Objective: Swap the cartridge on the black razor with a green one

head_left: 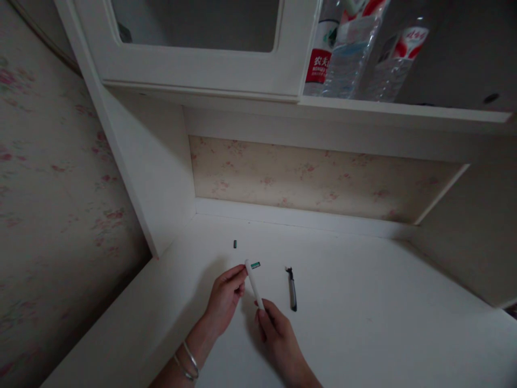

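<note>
My left hand (226, 295), with two silver bangles on its wrist, pinches the upper end of a slim white stick (254, 284). The lower end of that stick is gripped between the thumb and fingers of my right hand (274, 328). Right beside the stick's top is a small green-and-black rectangular piece (256, 264), much like a razor cartridge; whether it is joined to the stick I cannot tell. A similar small dark green piece (235, 244) lies farther back on the white desktop (343, 323). To the right lies a black-and-grey razor handle (293, 291).
Overhead, a white cabinet (194, 70) with a paned door juts out above the desktop. Plastic water bottles (349, 54) stand on its open shelf at the right. White side panels (149, 161) and a flowered back wall (302, 175) enclose the desk.
</note>
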Demonstrator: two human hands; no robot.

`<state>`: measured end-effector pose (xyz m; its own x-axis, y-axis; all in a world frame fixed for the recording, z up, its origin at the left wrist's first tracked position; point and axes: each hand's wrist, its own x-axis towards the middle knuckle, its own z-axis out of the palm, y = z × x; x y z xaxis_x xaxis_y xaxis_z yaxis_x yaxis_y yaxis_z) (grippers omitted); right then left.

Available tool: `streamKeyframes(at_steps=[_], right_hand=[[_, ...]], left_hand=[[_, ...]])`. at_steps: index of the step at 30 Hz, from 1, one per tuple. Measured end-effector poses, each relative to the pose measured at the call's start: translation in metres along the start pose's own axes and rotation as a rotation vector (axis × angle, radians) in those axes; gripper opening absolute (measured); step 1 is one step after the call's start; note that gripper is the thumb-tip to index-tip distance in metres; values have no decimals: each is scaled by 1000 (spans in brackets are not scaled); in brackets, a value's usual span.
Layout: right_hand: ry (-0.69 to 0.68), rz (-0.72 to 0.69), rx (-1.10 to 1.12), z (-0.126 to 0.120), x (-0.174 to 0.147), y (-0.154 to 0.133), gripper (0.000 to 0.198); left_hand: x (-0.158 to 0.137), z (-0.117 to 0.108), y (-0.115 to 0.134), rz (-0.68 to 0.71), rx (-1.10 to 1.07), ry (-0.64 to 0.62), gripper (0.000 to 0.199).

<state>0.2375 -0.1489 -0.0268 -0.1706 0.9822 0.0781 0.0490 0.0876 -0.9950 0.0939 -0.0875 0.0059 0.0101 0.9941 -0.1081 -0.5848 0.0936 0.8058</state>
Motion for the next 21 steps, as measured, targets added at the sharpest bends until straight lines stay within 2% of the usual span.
streamKeyframes(at_steps=[4, 8, 11, 13, 17, 21], right_hand=[[94, -1, 8, -3, 2, 0, 39], [-44, 1, 83, 2, 0, -3, 40], [-131, -24, 44, 5, -2, -3, 37], [-100, -41, 20, 5, -2, 0, 34], [46, -29, 59, 2, 2, 7, 36], [-8, -24, 69, 5, 1, 7, 35]], left_hand=[[1, 0, -2, 18, 25, 40, 33], [2, -2, -6, 60, 117, 47, 35], [3, -5, -8, 84, 159, 28, 35], [3, -6, -10, 92, 162, 29, 35], [4, -7, -12, 100, 174, 36, 38], [4, -7, -12, 115, 205, 46, 37]])
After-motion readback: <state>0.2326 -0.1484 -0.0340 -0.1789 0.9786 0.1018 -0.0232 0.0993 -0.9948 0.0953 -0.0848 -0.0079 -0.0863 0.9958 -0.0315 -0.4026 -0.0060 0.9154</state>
